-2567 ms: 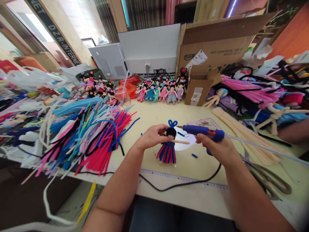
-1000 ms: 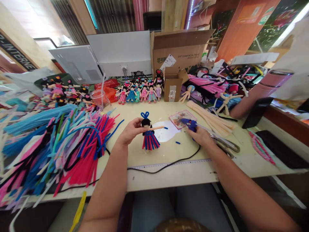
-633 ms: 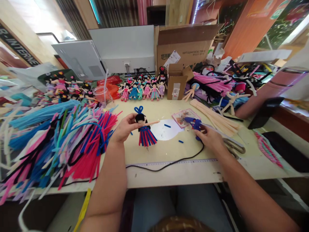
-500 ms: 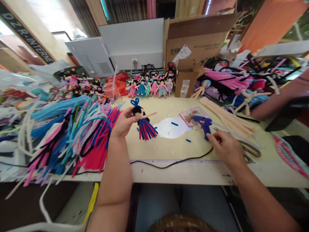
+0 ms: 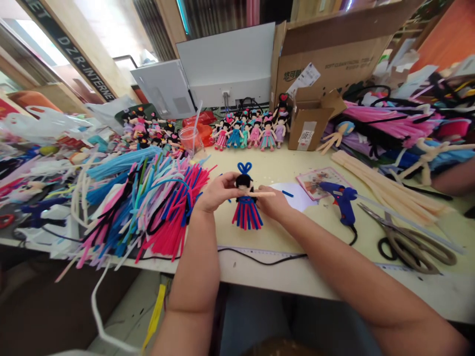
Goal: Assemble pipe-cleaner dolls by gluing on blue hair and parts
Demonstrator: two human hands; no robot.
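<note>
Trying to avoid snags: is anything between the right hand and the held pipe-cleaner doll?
Nothing visible is: the right hand is beside the pipe-cleaner doll, whose outstretched arm overlaps it in view. The blue glue gun lies to the right.

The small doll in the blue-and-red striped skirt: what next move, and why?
Perhaps use the right hand to steady the straight beige fuzzy arm: that hand is beside it, the left hand holds the doll, and the blue pistol-shaped glue gun lies unheld.

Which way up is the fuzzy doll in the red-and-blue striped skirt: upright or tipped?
Upright: in the left hand, the fuzzy doll has its blue looped topknot above its black hair and skirt below.
</note>
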